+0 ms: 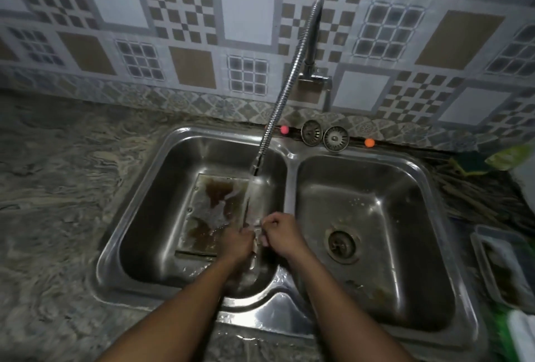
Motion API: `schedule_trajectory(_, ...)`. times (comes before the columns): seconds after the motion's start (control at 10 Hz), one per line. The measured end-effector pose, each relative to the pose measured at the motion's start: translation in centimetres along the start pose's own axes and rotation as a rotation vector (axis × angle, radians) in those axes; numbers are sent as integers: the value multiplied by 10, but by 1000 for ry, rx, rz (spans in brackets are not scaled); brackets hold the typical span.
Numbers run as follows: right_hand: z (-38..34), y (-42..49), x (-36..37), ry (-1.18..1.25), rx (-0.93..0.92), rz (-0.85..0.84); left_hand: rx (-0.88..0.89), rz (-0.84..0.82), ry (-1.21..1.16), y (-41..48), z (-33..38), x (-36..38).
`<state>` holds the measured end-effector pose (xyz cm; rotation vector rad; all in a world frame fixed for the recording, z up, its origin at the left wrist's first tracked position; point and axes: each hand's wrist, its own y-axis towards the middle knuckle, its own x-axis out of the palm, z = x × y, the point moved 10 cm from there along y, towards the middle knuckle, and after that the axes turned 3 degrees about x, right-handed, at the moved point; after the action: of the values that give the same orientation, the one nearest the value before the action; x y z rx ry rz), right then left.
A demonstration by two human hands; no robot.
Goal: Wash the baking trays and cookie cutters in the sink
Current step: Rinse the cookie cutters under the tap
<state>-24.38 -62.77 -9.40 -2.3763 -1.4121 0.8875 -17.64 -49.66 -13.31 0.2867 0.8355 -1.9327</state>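
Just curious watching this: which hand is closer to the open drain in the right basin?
Right. The right hand is left of the drain; the left hand is farther left, at the baking tray edge.

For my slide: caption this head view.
Left hand and right hand meet under running flexible steel faucet, by stained metal baking tray.

All you really get of the person is two bare forearms [185, 301] in the lower middle of the frame, uncovered all the way down to the bottom edge. The left hand [238, 241] and right hand [280, 230] near the centre are bare too, and a bit blurry.
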Motion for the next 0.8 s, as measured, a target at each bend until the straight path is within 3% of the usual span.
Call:
schedule_trajectory(0.2, 31, 10, 75, 28, 254, -44, -45, -332, 303, 3, -73, 17)
schedule_trajectory(0.4, 115, 48, 122, -1, 481, 25, -50, -483, 365, 18, -89, 26)
schedule_trajectory(0.5, 103, 34, 120, -88, 498, 39, -103, -503, 295, 21, -109, 26)
schedule_trajectory(0.6, 89, 20, 135, -300, 454, -89, -139, -534, 216, 24, -123, 25)
schedule_trajectory(0.8, 86, 10, 133, -18, 460, 13, -205, -604, 96, 20, -122, 21)
